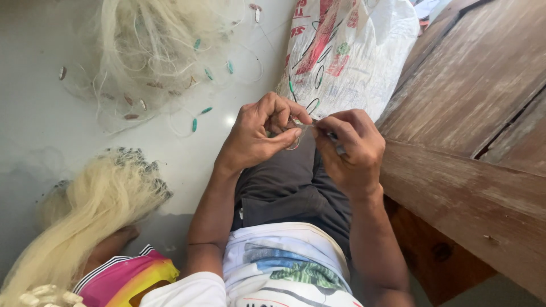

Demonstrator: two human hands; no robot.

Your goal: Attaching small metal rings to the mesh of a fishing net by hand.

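While hands (307, 133) pinch thin line (303, 126) — pale fluffy netting (142, 51) nearby.

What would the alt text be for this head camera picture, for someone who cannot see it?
A seated person's left hand and right hand pinch fine line together over their lap. Pale fishing net with small floats lies heaped on the grey floor, with a printed sack and wooden bench nearby.
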